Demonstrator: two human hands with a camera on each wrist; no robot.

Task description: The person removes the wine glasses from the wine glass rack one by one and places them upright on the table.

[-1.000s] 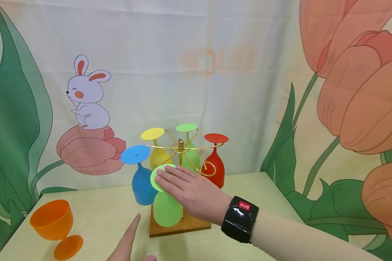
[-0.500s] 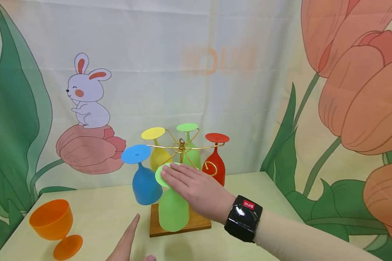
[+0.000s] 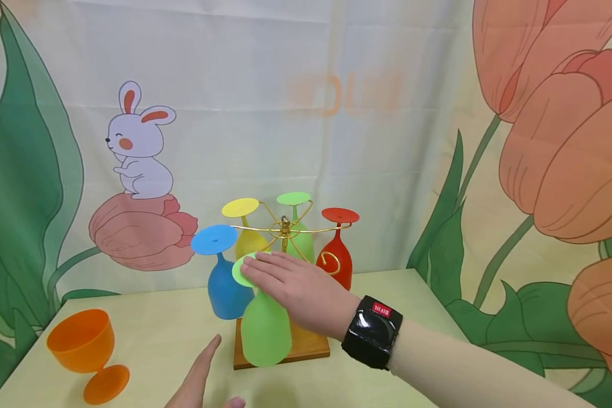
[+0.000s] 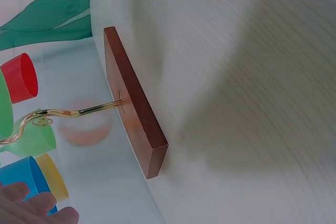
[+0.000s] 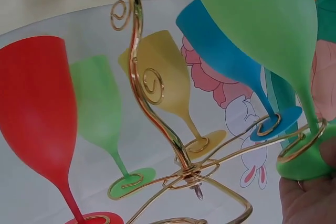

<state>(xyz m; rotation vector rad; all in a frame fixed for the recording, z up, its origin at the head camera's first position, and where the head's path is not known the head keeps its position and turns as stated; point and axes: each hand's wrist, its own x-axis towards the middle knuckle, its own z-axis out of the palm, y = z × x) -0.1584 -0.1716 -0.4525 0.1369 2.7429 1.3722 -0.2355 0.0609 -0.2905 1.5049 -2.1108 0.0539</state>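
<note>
In the head view my right hand (image 3: 301, 289) lies over the foot of a light green wine glass (image 3: 266, 328) hanging upside down. The right wrist view shows its thumb and fingers pinching that foot (image 5: 302, 156), with a gold wire loop around the stem. The glass hangs at the front of a gold wire rack (image 3: 285, 226) on a wooden base (image 3: 308, 343). My left hand (image 3: 196, 377) stays low in front, fingers straight, holding nothing. A blue glass (image 3: 228, 289), a yellow one (image 3: 250, 241), another green one (image 3: 301, 241) and a red one (image 3: 339, 258) hang around the rack.
An orange goblet (image 3: 84, 343) lies tipped on its side at the left of the pale table (image 3: 382, 340). Behind stands a printed curtain (image 3: 245, 113) with a rabbit and tulips. One free curled wire arm (image 3: 331, 263) shows just beyond my right hand.
The front green glass has swung a little right, then back left, with my right hand on its foot. Its bowl now hangs slightly lower in view. My left hand barely moves.
</note>
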